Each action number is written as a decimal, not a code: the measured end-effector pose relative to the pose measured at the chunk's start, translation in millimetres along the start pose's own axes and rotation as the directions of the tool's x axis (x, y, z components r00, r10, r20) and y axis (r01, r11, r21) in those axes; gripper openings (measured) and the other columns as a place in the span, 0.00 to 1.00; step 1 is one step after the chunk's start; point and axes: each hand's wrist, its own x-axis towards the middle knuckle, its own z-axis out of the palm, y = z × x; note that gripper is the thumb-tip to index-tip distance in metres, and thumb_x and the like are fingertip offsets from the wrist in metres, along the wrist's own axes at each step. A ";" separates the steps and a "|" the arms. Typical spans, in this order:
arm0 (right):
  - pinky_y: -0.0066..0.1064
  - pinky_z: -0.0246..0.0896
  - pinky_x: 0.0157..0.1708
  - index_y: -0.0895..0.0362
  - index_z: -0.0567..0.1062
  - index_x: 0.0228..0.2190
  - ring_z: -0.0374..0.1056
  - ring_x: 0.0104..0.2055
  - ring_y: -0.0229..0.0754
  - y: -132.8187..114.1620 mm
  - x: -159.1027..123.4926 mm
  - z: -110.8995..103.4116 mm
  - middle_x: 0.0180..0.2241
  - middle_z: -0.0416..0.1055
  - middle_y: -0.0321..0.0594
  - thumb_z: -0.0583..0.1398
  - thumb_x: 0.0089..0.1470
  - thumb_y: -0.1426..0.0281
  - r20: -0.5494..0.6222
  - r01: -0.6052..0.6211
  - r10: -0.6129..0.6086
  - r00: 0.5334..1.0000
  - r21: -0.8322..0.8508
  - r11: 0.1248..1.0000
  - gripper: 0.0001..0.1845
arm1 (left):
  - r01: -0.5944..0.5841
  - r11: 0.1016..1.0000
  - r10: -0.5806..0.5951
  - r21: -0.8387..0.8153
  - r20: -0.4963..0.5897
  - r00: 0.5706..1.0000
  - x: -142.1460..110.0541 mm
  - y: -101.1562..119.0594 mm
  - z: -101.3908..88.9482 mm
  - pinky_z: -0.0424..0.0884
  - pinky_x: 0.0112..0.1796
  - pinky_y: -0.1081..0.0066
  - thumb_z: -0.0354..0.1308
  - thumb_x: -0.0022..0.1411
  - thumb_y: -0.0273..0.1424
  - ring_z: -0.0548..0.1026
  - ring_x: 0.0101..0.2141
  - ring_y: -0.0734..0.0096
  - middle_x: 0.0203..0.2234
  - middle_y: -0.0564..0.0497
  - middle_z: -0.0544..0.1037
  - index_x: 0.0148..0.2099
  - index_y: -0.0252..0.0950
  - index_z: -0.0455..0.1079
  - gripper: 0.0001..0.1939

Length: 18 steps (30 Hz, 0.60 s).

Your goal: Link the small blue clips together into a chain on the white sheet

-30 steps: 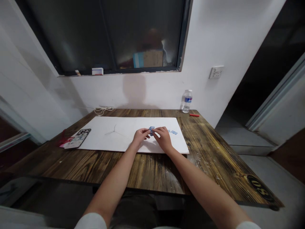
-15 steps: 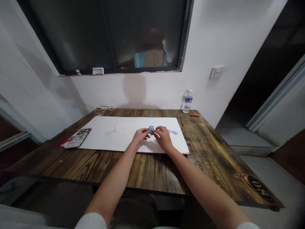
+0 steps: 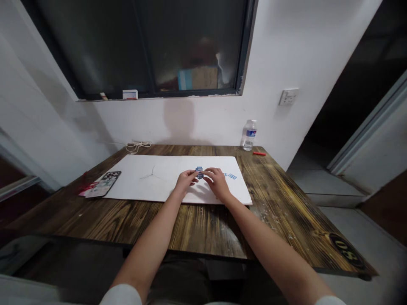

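Note:
A small blue piece with slots or frames in it (image 3: 199,173) is held up just above a white board (image 3: 173,165). My left hand (image 3: 184,182) pinches it from the left between thumb and fingertips. From the right, the thumb and forefinger of my right hand (image 3: 218,183) close on its other side. What kind of piece it is, and whether it is made of several parts, is too small to make out. More blue framed pieces (image 3: 232,176) lie on the board just right of my right hand, partly hidden behind it.
Thin dark lines (image 3: 152,174) mark the board's left half. A patterned phone-like slab (image 3: 106,184) rests on its left edge, beside red material (image 3: 87,188). At the wooden table's back are a coiled white cable (image 3: 136,146), a water bottle (image 3: 249,134) and a red stick (image 3: 259,153).
The blue piece has shifted slightly left and turned between my fingertips, so its face shows differently. My hands have otherwise barely moved.

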 end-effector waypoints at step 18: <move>0.40 0.53 0.41 0.56 0.79 0.36 0.58 0.47 0.55 76.4 -11.9 -36.0 0.43 0.69 0.51 0.61 0.50 0.60 -0.018 -0.621 0.695 0.719 -0.465 0.630 0.15 | 0.018 1.000 -0.018 -0.003 -0.101 0.995 4.4 -1.7 -1.9 0.62 0.25 0.76 0.66 0.42 0.42 0.73 0.24 0.75 0.27 0.51 0.78 0.35 0.36 0.72 0.19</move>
